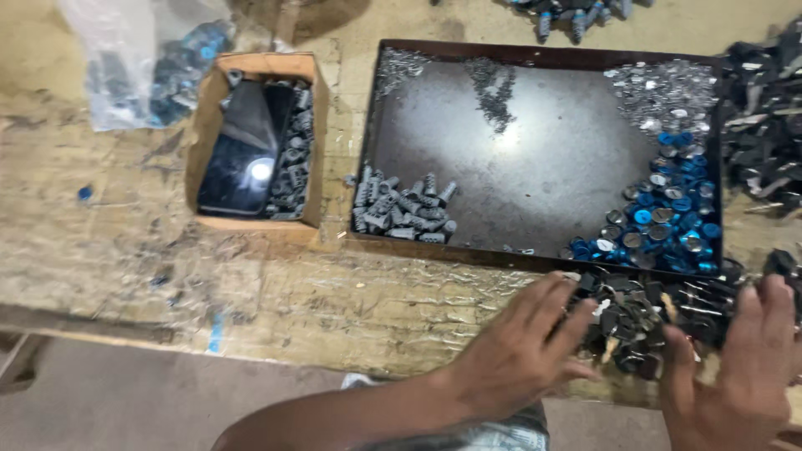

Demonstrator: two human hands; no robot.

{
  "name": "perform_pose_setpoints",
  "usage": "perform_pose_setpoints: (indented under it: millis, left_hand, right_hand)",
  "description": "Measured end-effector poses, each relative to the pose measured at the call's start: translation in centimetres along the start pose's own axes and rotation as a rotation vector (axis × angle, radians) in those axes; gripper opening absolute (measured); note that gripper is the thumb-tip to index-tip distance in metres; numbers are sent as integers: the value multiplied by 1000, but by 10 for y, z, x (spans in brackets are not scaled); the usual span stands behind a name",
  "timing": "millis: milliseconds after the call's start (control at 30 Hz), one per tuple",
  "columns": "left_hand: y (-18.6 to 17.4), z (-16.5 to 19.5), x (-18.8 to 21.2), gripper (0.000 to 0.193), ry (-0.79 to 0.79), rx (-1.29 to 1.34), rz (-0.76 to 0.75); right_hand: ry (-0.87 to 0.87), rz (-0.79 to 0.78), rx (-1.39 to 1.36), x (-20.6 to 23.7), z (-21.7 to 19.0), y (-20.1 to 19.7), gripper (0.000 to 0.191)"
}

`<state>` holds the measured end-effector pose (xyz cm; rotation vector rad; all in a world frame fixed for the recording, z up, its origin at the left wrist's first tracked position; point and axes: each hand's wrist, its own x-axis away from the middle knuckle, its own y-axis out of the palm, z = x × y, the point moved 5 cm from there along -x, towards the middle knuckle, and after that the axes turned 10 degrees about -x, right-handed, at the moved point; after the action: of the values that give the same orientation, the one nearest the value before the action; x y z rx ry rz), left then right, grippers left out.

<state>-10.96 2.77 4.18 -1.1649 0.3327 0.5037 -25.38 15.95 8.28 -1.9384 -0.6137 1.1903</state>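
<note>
My left hand (522,347) lies flat at the near edge of the table, fingers spread, touching the left side of a heap of small dark metal parts (647,313). My right hand (748,367) rests against the right side of the same heap, fingers apart. Neither hand grips anything. Just beyond the heap lies a dark rectangular tray (535,167) holding grey ribbed plugs (401,209) at its near left, blue caps (668,217) at its near right, and shiny silver discs (668,92) at its far right.
A small cardboard box (209,142) left of the tray holds a dark phone (242,150) and more grey plugs. A clear plastic bag (125,58) with blue parts lies at far left. Dark parts (764,125) are piled right of the tray. The table's front edge runs below my hands.
</note>
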Motion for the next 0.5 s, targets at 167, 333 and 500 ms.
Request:
perform_pose_setpoints:
  millis: [167, 333, 500]
  left_hand:
    - [-54, -35, 31, 20, -355, 405, 258]
    - [-29, -58, 65, 14, -876, 669, 242]
    - [-4, -60, 90, 17, -1009, 711, 212]
  right_hand:
    - [331, 1, -311, -67, 10, -12, 25]
    - [41, -266, -125, -159, 43, 51, 19]
    - [-62, -341, -64, -191, 73, 111, 18]
